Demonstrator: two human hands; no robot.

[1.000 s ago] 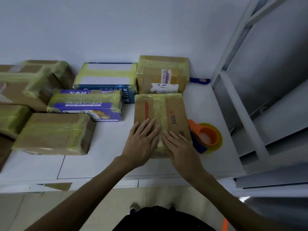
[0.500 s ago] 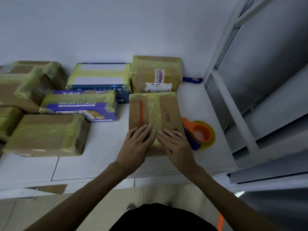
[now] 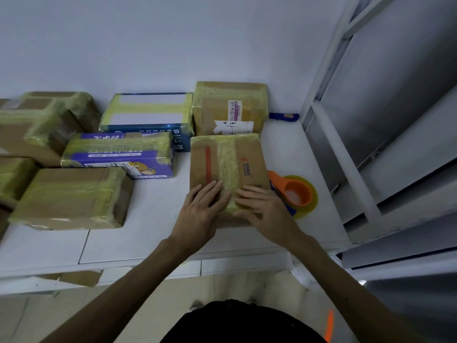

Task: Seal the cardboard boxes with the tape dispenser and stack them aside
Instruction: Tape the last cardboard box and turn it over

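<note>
A brown cardboard box (image 3: 249,159) with a red stripe and a strip of yellowish tape down its middle lies on the white table (image 3: 153,219). My left hand (image 3: 201,214) lies flat on the near left part of its top, fingers spread. My right hand (image 3: 265,209) presses flat on the near right part, beside the tape strip. Neither hand grips anything. The orange tape dispenser (image 3: 294,194) with its yellow roll lies on the table just right of the box, touching my right hand's side.
Several taped boxes fill the left and back: a brown one (image 3: 71,196), a purple one (image 3: 118,154), a blue one (image 3: 148,112), a brown labelled one (image 3: 230,107). A blue cutter (image 3: 283,116) lies by the wall. Metal shelving (image 3: 385,144) stands on the right.
Both hands have slid slightly toward me along the box top, staying flat. The view has shifted a little; box and dispenser keep their places.
</note>
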